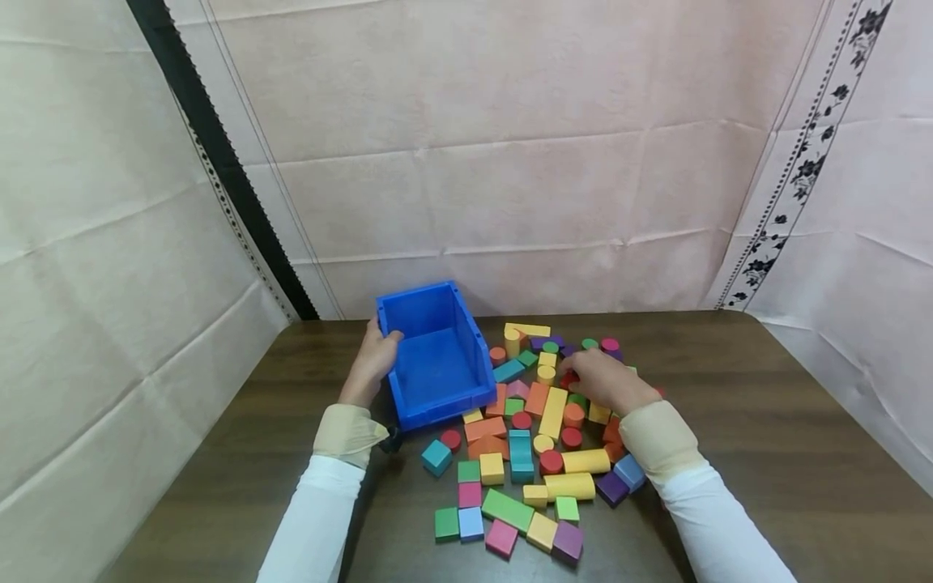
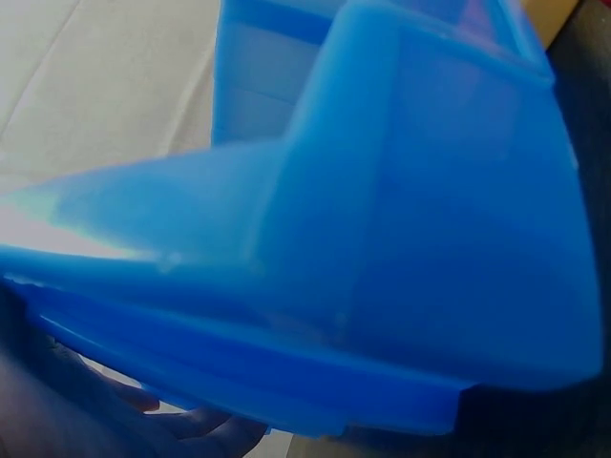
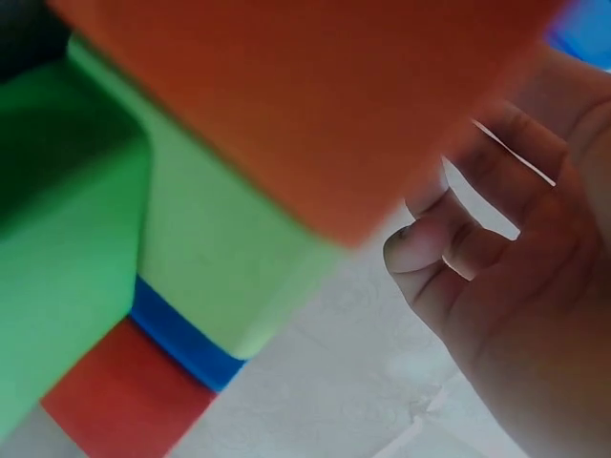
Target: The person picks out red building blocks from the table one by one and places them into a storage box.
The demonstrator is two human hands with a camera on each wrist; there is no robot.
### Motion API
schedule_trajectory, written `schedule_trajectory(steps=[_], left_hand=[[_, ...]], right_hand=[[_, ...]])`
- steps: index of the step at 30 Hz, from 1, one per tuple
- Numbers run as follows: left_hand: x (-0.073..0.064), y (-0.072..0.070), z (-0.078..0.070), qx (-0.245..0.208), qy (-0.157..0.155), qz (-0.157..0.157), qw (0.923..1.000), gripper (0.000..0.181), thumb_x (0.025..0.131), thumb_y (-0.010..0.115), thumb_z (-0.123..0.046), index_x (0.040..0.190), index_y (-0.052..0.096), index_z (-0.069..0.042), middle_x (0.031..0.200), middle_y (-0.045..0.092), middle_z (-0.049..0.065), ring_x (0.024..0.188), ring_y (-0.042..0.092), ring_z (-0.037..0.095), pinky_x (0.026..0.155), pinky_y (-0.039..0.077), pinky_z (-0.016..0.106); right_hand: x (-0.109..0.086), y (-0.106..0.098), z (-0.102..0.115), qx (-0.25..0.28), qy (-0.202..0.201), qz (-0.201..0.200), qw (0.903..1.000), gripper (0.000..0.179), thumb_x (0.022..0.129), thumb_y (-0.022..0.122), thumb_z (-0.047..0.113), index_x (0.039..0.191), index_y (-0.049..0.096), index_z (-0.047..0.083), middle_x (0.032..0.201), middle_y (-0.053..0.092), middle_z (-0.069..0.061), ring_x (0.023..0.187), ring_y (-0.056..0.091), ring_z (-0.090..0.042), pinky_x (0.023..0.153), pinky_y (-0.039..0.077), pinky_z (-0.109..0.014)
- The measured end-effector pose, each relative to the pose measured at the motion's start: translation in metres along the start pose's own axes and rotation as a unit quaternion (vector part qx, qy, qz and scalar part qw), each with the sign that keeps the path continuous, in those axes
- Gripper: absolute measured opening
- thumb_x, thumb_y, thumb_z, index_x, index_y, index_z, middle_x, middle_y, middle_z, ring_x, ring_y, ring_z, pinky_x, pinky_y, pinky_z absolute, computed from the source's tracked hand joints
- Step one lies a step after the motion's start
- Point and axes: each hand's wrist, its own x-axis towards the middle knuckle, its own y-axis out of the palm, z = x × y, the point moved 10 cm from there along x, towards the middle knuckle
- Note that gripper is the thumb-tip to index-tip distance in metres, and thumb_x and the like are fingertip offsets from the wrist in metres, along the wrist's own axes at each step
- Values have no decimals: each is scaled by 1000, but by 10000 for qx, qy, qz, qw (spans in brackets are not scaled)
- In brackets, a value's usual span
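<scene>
A blue plastic bin (image 1: 437,413) stands tilted, its bare inside turned toward the head camera. My left hand (image 1: 375,360) grips its left wall, thumb over the rim. In the left wrist view the fingers (image 2: 215,429) show beneath the bin's underside. My right hand (image 1: 608,380) reaches into the far right of a spread of coloured blocks, fingers bent downward at a red block (image 1: 568,379). An orange block (image 3: 315,114) close to the right wrist camera hides part of that hand, and I cannot tell whether the fingertips pinch the red block.
Loose blocks lie right of and in front of the bin: a long green block (image 1: 508,510), yellow cylinders (image 1: 570,486), a teal cube (image 1: 436,457), a purple cube (image 1: 567,541) and several others. The wooden table (image 1: 240,486) ends at a pale cloth backdrop (image 1: 510,202).
</scene>
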Motion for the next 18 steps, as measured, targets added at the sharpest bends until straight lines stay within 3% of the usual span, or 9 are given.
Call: schedule_trajectory(steps=[7,18], left_hand=[[-1,5,-4,-70,68,75,9999,73,112,36,-22,169,-8,-10,176,5,21,161,8,46,124,14,72],[-3,-2,-2,-74,1,-30,10000,71,113,35,-22,170,-6,-11,176,6,20,161,8,47,124,14,72]], right_hand=[[-3,3,-2,-23,103,68,9999,26,95,74,-1,121,78,3,118,75,-16,101,71,-28,92,62,-47],[-1,4,4,-188,104,58,9998,24,95,77,4,119,78,7,110,77,-11,91,69,-22,87,63,-44]])
